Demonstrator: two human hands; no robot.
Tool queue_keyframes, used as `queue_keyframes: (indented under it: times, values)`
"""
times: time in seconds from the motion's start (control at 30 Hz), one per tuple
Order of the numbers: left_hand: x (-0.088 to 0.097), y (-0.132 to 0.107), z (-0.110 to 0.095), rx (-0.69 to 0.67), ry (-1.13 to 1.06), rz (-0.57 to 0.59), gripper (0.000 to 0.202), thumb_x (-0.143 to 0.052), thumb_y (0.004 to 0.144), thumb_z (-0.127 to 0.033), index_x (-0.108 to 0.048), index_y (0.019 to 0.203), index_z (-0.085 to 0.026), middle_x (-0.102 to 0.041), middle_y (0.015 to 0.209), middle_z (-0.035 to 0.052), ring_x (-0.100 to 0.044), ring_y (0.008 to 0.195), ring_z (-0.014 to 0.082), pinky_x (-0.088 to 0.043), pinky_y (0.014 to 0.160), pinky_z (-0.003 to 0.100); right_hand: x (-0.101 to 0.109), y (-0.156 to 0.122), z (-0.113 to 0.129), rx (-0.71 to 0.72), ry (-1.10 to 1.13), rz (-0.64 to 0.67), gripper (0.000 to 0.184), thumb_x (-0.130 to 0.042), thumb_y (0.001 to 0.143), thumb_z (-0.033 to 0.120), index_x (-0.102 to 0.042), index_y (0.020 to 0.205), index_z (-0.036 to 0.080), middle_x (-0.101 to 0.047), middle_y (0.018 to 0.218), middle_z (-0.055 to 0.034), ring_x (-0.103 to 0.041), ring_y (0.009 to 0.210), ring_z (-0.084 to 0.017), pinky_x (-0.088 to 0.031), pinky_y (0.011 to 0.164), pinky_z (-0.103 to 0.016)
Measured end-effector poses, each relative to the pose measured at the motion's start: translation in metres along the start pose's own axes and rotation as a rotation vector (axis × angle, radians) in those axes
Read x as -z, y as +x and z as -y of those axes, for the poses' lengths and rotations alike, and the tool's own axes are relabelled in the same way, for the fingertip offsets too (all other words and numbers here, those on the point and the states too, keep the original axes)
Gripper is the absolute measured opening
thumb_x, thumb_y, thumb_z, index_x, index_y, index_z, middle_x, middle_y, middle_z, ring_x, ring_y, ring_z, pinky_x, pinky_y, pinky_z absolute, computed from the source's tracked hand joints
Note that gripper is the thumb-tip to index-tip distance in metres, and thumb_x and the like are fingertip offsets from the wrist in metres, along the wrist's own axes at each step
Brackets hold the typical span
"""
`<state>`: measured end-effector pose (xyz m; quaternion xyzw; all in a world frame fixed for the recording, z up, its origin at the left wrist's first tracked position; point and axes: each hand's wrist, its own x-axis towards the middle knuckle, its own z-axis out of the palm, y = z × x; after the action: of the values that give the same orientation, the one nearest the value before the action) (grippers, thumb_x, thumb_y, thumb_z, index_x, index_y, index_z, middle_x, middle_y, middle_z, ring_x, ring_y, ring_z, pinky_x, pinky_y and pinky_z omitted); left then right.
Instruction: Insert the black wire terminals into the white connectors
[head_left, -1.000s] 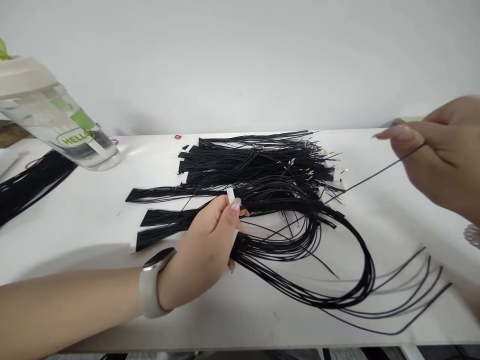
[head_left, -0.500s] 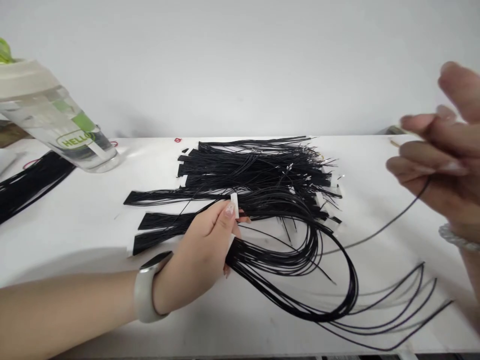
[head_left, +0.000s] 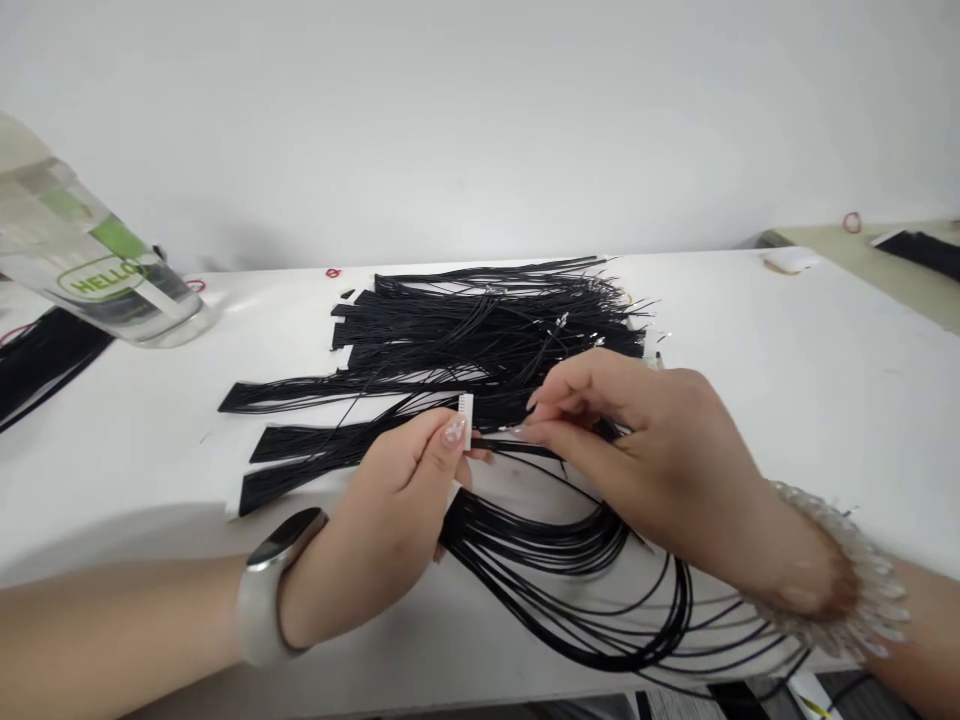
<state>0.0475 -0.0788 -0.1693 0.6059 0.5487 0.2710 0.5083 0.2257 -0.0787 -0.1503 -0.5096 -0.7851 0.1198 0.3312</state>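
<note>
My left hand (head_left: pixel 390 520) is closed round a small white connector (head_left: pixel 466 420) with a fan of thin black wires (head_left: pixel 570 590) running from it and looping right over the white table (head_left: pixel 810 400). My right hand (head_left: pixel 637 450) has its thumb and fingers pinched on one thin black wire (head_left: pixel 517 447) just right of the connector, touching it. Behind both hands lies a big pile of black wires (head_left: pixel 487 330) with taped ends. A watch is on my left wrist, a beaded bracelet on my right.
A clear water bottle (head_left: pixel 90 270) with a green label stands at the far left, with more black wire (head_left: pixel 37 360) beside it. A second table with a dark bundle (head_left: pixel 922 250) sits at the back right. The table's front edge runs just below my hands.
My right hand has come down from high at the right to the connector, bringing the single wire with it. My left hand has stayed in place, still gripping the connector.
</note>
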Motion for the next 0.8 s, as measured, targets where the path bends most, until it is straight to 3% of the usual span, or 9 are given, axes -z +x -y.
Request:
queue_keyframes:
  times: [0.17, 0.4, 0.8]
  values:
    - [0.0, 0.0, -0.003, -0.065, 0.107, 0.005, 0.039, -0.03, 0.087, -0.043, -0.037, 0.059, -0.018, -0.036, 0.05, -0.0046, -0.034, 0.045, 0.0069, -0.03, 0.04, 0.017, -0.007, -0.002, 0.004, 0.004, -0.033, 0.024, 0.008, -0.054, 0.076, 0.016, -0.052, 0.07, 0.018, -0.06, 0.064, 0.006, -0.053, 0.055, -0.004, -0.036, 0.049, -0.017]
    - [0.0, 0.0, -0.004, -0.092, 0.146, 0.011, 0.036, -0.029, 0.088, -0.041, -0.044, 0.063, -0.018, -0.043, 0.056, -0.0033, -0.038, 0.051, 0.0091, -0.033, 0.048, 0.021, -0.008, -0.002, 0.005, -0.003, -0.001, 0.009, 0.014, -0.057, 0.075, 0.017, -0.047, 0.065, 0.017, -0.06, 0.063, 0.0059, -0.054, 0.055, -0.005, -0.035, 0.047, -0.017]
    - [-0.002, -0.004, -0.001, -0.102, 0.193, 0.035, 0.037, -0.029, 0.088, -0.042, -0.037, 0.06, -0.018, -0.04, 0.055, -0.0036, -0.037, 0.052, 0.009, -0.031, 0.049, 0.021, 0.002, 0.0, 0.005, 0.006, 0.055, 0.136, 0.015, -0.052, 0.071, 0.009, -0.043, 0.062, 0.017, -0.061, 0.063, 0.0085, -0.051, 0.052, -0.002, -0.034, 0.048, -0.015]
